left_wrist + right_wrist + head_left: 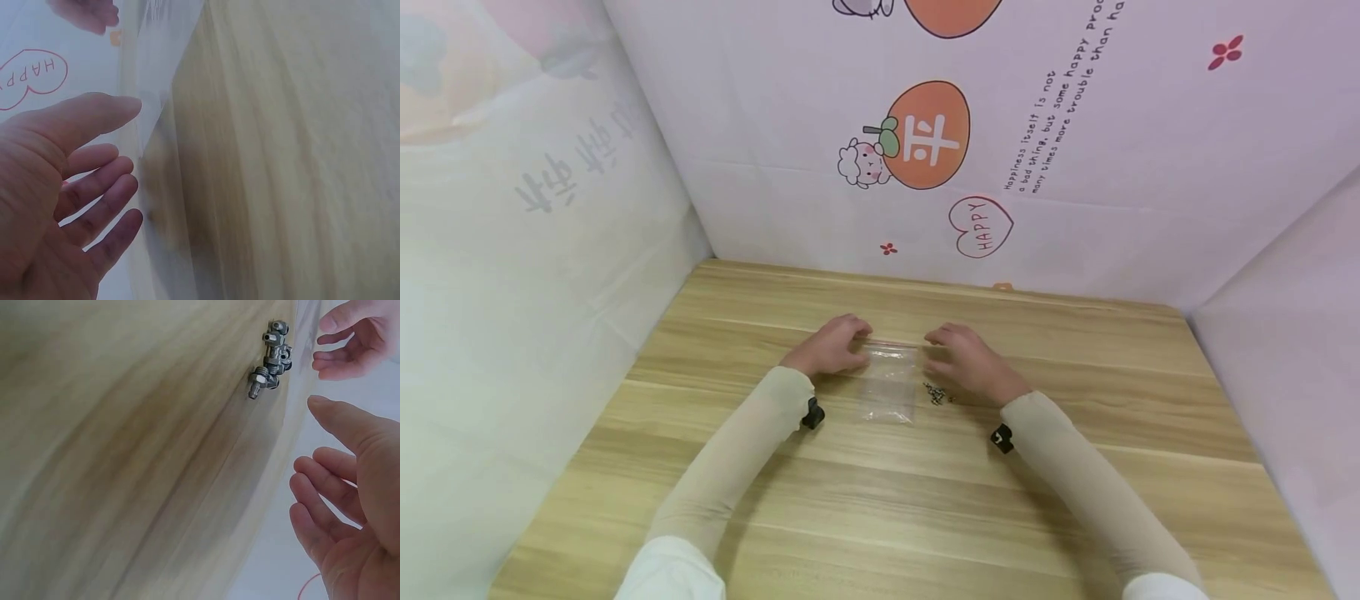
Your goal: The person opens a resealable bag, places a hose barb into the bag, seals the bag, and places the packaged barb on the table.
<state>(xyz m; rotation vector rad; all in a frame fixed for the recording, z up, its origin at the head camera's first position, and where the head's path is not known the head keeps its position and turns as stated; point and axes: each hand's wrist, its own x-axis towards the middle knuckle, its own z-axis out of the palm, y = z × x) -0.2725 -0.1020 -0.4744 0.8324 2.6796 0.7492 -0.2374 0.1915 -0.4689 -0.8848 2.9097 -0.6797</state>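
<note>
A clear zip-lock bag lies flat on the wooden table, its zip edge toward the back wall. My left hand is at the bag's left upper side, fingers relaxed and slightly bent. Across from it, my right hand is beside the right upper corner, thumb apart from the fingers. In the left wrist view, nothing is held between the thumb and fingers of the left hand. A small heap of metal fittings with threaded and hex parts sits just right of the bag, close to the right hand.
The wooden table ends at a back wall covered with printed cloth. White cloth walls stand at the left and right. A small black device is on the left wrist and another black device on the right.
</note>
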